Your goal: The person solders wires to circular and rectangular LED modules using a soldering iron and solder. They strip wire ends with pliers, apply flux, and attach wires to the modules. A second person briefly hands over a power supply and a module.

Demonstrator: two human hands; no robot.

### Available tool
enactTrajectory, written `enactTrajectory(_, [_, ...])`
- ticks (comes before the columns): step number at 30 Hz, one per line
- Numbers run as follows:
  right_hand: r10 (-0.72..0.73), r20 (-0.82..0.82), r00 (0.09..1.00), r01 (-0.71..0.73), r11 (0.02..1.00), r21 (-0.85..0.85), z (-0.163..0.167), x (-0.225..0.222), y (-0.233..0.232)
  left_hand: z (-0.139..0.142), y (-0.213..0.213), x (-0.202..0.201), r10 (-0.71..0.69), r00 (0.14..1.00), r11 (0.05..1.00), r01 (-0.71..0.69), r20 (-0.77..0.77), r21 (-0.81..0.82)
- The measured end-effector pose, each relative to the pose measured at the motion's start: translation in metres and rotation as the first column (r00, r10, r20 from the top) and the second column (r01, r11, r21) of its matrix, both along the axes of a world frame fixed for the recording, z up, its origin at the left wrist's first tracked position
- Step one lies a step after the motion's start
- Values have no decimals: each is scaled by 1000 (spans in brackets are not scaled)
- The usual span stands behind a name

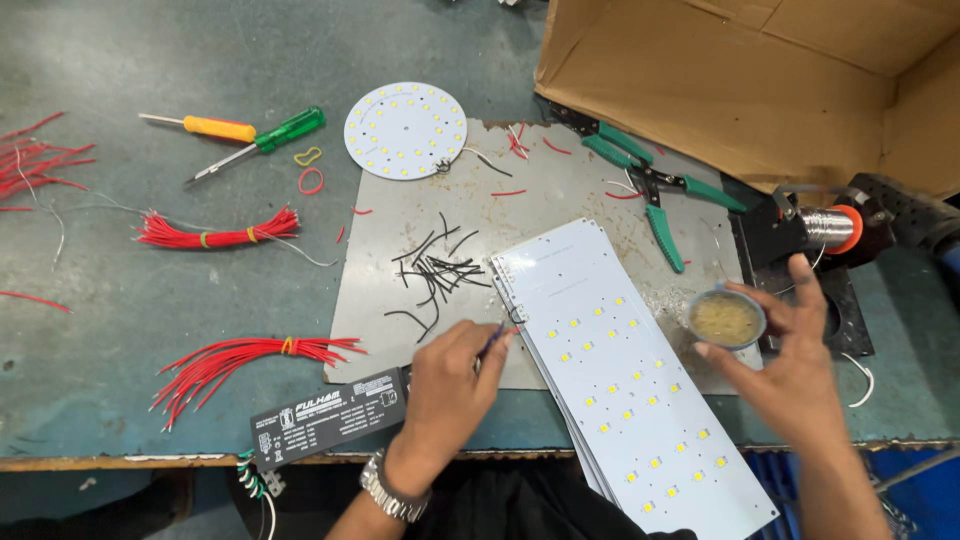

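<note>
My left hand [450, 385] pinches a thin dark tool or wire end, its tip touching the near-left corner of a white rectangular LED board [620, 370]. That board tops a stack lying diagonally over the table's front edge. My right hand [790, 370] has its fingers around a small round tin of yellowish paste [726, 318], just right of the board. Loose short black wire pieces [435, 275] lie on the grey metal sheet [560, 190] just beyond my left hand.
A round white LED board [405, 130], two screwdrivers [250, 135], red wire bundles [220, 235] and a black driver box [330, 418] lie left. Green-handled pliers [650, 185], a solder spool on a black stand [830, 225] and a cardboard box [760, 70] sit right.
</note>
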State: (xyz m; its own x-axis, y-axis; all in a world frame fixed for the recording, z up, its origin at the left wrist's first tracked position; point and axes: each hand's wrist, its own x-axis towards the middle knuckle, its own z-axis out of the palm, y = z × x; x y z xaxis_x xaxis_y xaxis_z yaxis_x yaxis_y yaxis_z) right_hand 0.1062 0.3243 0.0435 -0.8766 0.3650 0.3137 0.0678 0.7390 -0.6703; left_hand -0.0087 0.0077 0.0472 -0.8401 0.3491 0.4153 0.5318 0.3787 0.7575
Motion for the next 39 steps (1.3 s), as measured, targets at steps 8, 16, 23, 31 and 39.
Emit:
enactTrajectory(8, [-108, 44, 993, 103, 990, 91, -30, 2, 28, -20, 20, -26, -11, 996, 993, 1, -85, -118])
enactTrajectory(16, [-144, -165, 976, 142, 990, -24, -28, 15, 39, -38, 26, -27, 6, 998, 1000, -7, 62, 9])
enactTrajectory(23, [-470, -268, 841, 114, 638, -761, -56, 61, 102, -39, 26, -32, 35, 997, 999, -32, 69, -44])
enactTrajectory(31, [-371, -494, 786, -200, 604, -771, -97, 79, 217, -51, 17, -29, 8, 1000, 998, -9, -12, -65])
enactTrajectory(39, [-543, -363, 757, 201, 723, -661, -47, 26, 197, -51, 12, -20, 5, 999, 997, -7, -38, -73])
